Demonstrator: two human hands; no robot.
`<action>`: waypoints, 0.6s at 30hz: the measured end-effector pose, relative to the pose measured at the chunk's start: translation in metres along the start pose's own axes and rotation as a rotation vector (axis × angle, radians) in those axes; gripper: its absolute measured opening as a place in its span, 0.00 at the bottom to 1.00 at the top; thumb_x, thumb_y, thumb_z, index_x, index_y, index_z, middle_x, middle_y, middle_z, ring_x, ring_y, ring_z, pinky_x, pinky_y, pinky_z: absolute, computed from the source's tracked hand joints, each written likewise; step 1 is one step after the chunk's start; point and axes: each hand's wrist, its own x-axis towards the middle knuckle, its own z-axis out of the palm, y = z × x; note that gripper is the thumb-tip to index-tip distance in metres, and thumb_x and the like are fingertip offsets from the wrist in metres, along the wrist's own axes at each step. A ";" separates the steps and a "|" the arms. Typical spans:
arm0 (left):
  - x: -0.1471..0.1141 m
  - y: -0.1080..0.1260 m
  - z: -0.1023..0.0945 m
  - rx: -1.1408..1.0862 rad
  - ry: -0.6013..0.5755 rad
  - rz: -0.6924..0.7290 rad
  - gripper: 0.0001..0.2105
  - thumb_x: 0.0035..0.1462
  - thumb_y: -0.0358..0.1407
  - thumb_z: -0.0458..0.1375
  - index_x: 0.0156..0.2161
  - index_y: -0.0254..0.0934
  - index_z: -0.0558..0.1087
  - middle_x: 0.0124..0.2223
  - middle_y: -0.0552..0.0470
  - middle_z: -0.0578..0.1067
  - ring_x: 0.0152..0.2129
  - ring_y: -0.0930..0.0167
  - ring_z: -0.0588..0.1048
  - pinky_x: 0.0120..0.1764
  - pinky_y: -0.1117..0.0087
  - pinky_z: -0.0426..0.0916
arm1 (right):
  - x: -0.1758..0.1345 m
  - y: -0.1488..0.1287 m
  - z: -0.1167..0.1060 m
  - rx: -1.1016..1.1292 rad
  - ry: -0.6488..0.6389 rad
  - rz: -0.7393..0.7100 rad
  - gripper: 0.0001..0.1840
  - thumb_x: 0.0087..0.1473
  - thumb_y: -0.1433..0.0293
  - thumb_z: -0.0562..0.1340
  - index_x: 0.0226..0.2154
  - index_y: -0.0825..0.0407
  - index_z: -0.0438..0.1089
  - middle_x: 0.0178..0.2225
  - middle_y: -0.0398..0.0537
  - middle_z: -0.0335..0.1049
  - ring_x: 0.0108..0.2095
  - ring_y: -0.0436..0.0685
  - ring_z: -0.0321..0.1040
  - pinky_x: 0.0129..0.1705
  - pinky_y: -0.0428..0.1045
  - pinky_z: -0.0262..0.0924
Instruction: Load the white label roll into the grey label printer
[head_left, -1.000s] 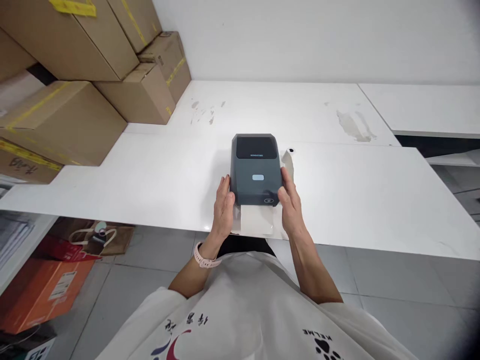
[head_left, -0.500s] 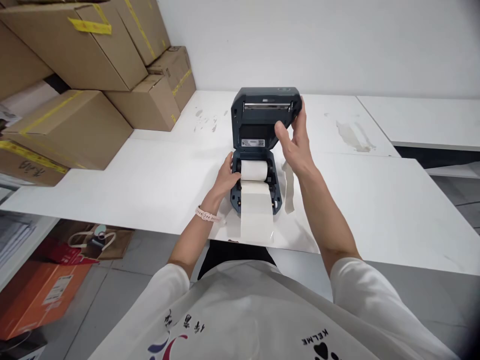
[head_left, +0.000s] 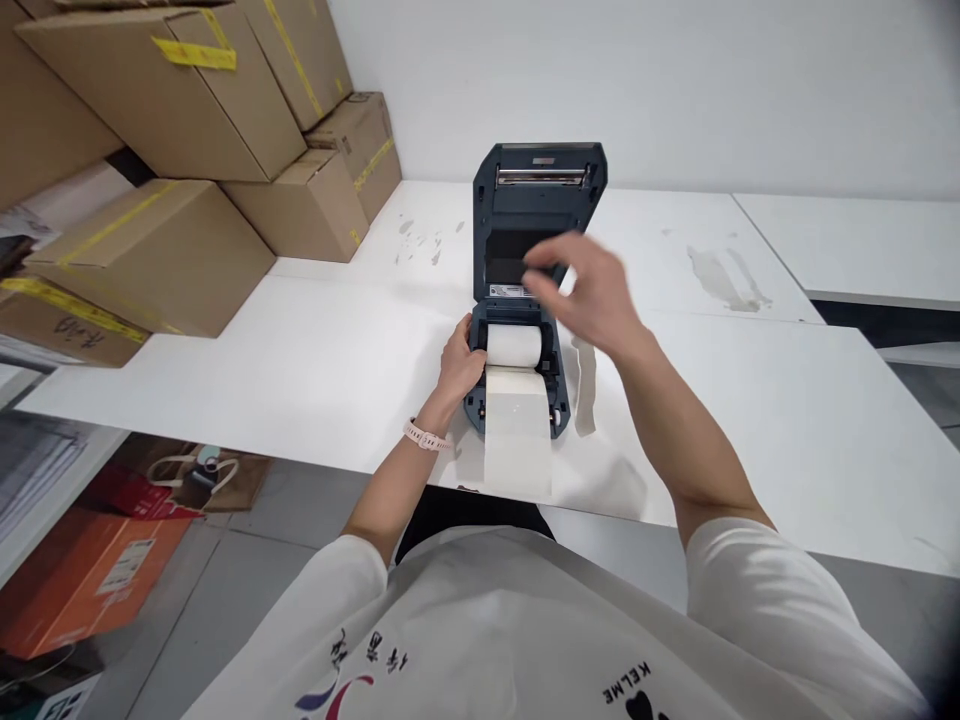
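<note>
A dark label printer (head_left: pixel 559 385) stands on the white table with its lid (head_left: pixel 536 215) tilted up and back. Inside it sits a white label roll (head_left: pixel 514 346), and a strip of label paper (head_left: pixel 518 430) runs out over the front to the table's edge. My left hand (head_left: pixel 460 362) grips the left side of the printer base, thumb on the inner rim by the roll. In front of the raised lid, my right hand (head_left: pixel 589 290) hangs in the air, holding nothing, with thumb and forefinger apart; it is slightly blurred.
A torn strip of backing paper (head_left: pixel 586 388) lies just right of the printer. Stacked cardboard boxes (head_left: pixel 161 255) with yellow tape fill the left end of the table (head_left: pixel 360 350). Below, an orange box (head_left: pixel 97 580) and bags rest at the left. A white wall rises behind.
My right hand has let go of the lid's right edge and moved in front of it. The lid now leans further back. My left hand remains on the base.
</note>
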 end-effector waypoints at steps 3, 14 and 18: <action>0.003 -0.003 0.001 -0.001 0.009 -0.003 0.42 0.43 0.23 0.57 0.67 0.41 0.62 0.66 0.48 0.70 0.66 0.57 0.65 0.68 0.54 0.58 | -0.007 -0.012 0.028 -0.104 -0.523 0.003 0.28 0.57 0.59 0.64 0.58 0.48 0.68 0.56 0.55 0.73 0.55 0.72 0.70 0.54 0.63 0.65; 0.002 -0.002 0.002 -0.085 -0.007 -0.011 0.43 0.41 0.24 0.57 0.68 0.37 0.61 0.66 0.46 0.69 0.65 0.58 0.65 0.67 0.57 0.59 | -0.041 0.012 -0.027 0.441 -0.529 -0.023 0.48 0.44 0.53 0.72 0.65 0.42 0.58 0.65 0.50 0.63 0.61 0.69 0.64 0.62 0.63 0.61; 0.001 -0.004 0.003 -0.091 -0.004 -0.007 0.43 0.40 0.24 0.57 0.67 0.39 0.62 0.66 0.47 0.69 0.65 0.58 0.65 0.67 0.56 0.59 | -0.111 0.043 -0.076 0.715 -0.255 0.106 0.42 0.36 0.56 0.77 0.54 0.40 0.68 0.55 0.56 0.73 0.57 0.71 0.69 0.58 0.62 0.65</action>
